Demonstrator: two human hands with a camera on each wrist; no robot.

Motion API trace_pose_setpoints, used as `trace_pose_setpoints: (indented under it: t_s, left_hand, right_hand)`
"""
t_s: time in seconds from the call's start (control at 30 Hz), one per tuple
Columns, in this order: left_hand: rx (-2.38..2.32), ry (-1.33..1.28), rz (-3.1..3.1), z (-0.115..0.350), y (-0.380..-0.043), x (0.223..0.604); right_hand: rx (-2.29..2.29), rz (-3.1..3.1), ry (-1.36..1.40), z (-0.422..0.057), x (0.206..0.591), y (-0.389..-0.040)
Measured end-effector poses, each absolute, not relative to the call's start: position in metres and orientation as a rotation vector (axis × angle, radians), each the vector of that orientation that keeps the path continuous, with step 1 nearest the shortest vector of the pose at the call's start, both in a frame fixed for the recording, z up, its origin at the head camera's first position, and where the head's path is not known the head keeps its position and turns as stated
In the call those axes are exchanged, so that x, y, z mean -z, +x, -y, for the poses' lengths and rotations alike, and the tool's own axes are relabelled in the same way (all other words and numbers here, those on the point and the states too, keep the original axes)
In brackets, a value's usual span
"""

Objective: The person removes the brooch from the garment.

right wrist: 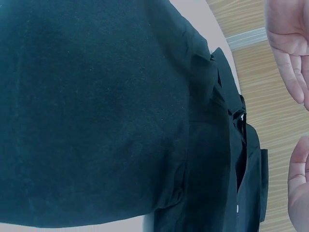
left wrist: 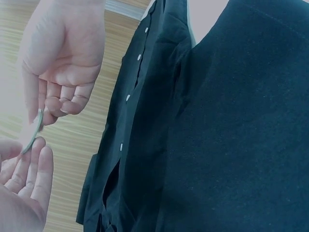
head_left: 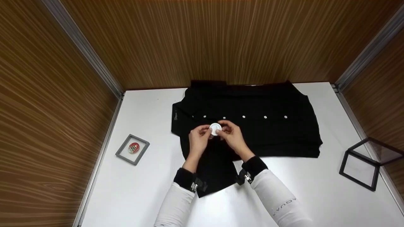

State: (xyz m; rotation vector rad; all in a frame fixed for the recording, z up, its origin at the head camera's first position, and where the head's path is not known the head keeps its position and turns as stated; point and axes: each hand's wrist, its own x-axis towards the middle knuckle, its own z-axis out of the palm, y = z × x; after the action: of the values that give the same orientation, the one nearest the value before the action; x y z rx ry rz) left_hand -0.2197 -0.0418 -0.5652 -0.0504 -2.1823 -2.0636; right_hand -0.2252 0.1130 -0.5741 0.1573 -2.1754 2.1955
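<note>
Both hands meet over a black button shirt [head_left: 274, 135] spread on the white table. Between them is a small white round disc [head_left: 216, 129] with a raised rim. My left hand [head_left: 198, 142] pinches its left edge, thumb on the near face. On the opposite edge, the thumb and fingers of my right hand [head_left: 234, 138] pinch it too. Seen from the left wrist, the disc [left wrist: 34, 133] appears thin and nearly edge-on. The right wrist view catches only parts of the two hands at its right edge, with the disc out of frame.
On the left lies a grey square frame [head_left: 143, 155] with a clear panel and a red patterned round piece [head_left: 133, 148] inside. A black hinged frame [head_left: 359, 183] stands opened at the right edge. Wood-grain walls [head_left: 202, 44] enclose the table's back and sides.
</note>
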Motion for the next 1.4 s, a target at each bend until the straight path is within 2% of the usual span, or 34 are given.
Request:
trace_pose_setpoints:
  t_s: [0.27, 0.4, 0.57, 0.8, 1.13, 1.4]
  left_hand:
    - [2.159, -0.086, 2.141, 0.044, -0.202, 0.53]
    - [2.174, -0.12, 2.142, 0.046, -0.199, 0.526]
    - [2.249, -0.166, 2.136, 0.046, -0.201, 0.529]
    - [2.412, -0.287, 2.053, 0.043, -0.201, 0.533]
    - [2.145, -0.342, 2.213, 0.036, -0.197, 0.531]
    - [2.128, -0.322, 2.283, 0.029, -0.211, 0.568]
  right_hand:
    - [-2.202, 2.221, 0.281, -0.119, 0.553, -0.214]
    - [-2.332, 2.156, 0.28, -0.124, 0.554, -0.213]
    - [-2.464, 2.041, 0.247, -0.13, 0.569, -0.218]
    - [-2.336, 2.019, 0.13, -0.132, 0.575, -0.22]
    - [-2.245, 2.079, 0.051, -0.134, 0.571, -0.217]
    - [-2.435, 1.954, 0.038, -0.138, 0.576, -0.212]
